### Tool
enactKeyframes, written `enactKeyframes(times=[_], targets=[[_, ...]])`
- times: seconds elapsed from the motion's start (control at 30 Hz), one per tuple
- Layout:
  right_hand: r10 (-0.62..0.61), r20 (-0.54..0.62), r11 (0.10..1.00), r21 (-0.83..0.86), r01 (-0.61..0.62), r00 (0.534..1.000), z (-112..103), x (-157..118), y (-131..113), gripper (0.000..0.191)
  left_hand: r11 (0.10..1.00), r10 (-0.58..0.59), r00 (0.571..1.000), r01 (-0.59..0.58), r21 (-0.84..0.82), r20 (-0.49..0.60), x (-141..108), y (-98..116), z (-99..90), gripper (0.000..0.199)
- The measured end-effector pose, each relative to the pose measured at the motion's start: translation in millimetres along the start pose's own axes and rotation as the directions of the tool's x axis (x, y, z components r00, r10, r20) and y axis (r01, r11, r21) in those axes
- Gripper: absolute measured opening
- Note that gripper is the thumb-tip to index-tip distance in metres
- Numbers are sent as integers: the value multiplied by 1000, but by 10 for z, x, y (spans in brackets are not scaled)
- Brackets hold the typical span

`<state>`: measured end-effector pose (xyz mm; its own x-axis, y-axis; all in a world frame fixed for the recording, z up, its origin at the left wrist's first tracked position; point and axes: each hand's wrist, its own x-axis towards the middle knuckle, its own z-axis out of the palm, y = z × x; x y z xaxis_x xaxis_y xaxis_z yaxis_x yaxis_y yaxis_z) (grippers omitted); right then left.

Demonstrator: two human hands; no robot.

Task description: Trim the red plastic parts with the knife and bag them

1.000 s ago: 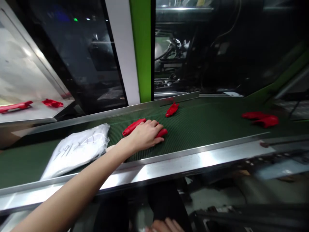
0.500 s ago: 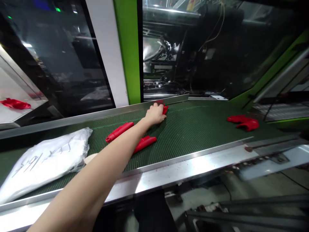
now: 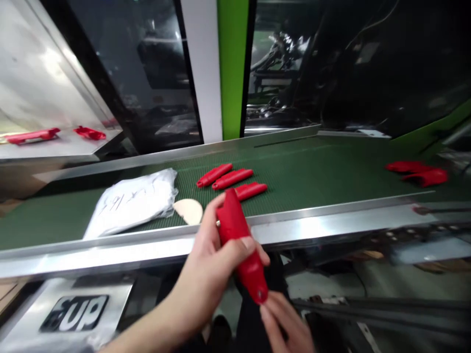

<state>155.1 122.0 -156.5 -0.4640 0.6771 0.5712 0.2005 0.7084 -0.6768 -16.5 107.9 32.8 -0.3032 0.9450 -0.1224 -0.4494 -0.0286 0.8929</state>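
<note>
My left hand (image 3: 217,255) is wrapped round a long red plastic shell (image 3: 237,223), held tilted above the near edge of the conveyor. The shell's lower end has a small round hole, and a small shiny pin shows at its upper left side. The fingers of my right hand (image 3: 285,321) are drawn together against that lower end; whether they hold anything small is hidden. Just beyond my left hand, three similar red shells lie side by side on the green belt: a left one (image 3: 214,175), a middle one (image 3: 232,179) and a right one (image 3: 250,190).
On the green belt (image 3: 312,171) lie a white plastic bag with handwriting (image 3: 134,198), a pale round-edged piece (image 3: 189,211) and more red parts (image 3: 419,172) at far right. A metal rail (image 3: 294,223) runs along the near side. Red pieces (image 3: 35,136) sit on a ledge at left.
My left hand has come back from the belt's far side towards me and now holds a red shell. My right hand has entered at the bottom. The view has shifted left.
</note>
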Motion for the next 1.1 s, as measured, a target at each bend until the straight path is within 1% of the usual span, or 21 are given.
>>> enactKeyframes(times=[0.07,0.1,0.13,0.2,0.27,0.33,0.4,0.43,0.5,0.57,0.63,0.73,0.9,1.1], targets=[[117,56,990,70,-121,992,-188,116,-95,30,988,-103,995,102,-112,4,-260,-189,-97,71],[141,73,986,81,-147,987,-278,190,-174,32,976,-132,991,130,-173,-4,-369,-269,-138,71],[140,88,986,76,-147,986,-358,269,-268,34,963,-154,988,148,-225,-11,-468,-336,-175,67],[64,128,996,50,-71,990,-475,424,-480,35,937,-196,980,181,-299,-21,-649,-429,-242,53],[-25,190,999,48,16,981,-519,551,-686,36,906,-238,970,204,-371,-49,-817,-477,-298,41],[-107,256,993,69,93,961,-498,635,-851,38,867,-272,959,207,-454,-83,-972,-500,-342,36],[-191,313,981,93,170,931,-439,678,-970,41,840,-293,950,202,-505,-108,-1108,-514,-370,32],[-223,331,975,99,201,917,-406,689,-1013,43,842,-298,946,197,-503,-127,-1166,-521,-377,31],[-268,350,963,98,249,898,-350,700,-1074,44,876,-298,935,187,-444,-194,-1263,-535,-379,32],[-289,362,957,78,281,886,-318,709,-1111,44,910,-290,921,181,-374,-260,-1334,-549,-373,31],[-305,375,950,49,309,876,-311,717,-1133,44,923,-285,915,182,-338,-285,-1381,-562,-369,26],[-315,382,943,25,331,869,-334,721,-1156,44,921,-293,918,196,-335,-268,-1418,-575,-374,21],[-344,387,928,3,372,856,-387,708,-1201,41,916,-302,921,208,-344,-247,-1431,-579,-386,19],[-360,376,919,-11,393,854,-401,700,-1225,40,911,-308,919,211,-355,-246,-1426,-571,-375,19]])
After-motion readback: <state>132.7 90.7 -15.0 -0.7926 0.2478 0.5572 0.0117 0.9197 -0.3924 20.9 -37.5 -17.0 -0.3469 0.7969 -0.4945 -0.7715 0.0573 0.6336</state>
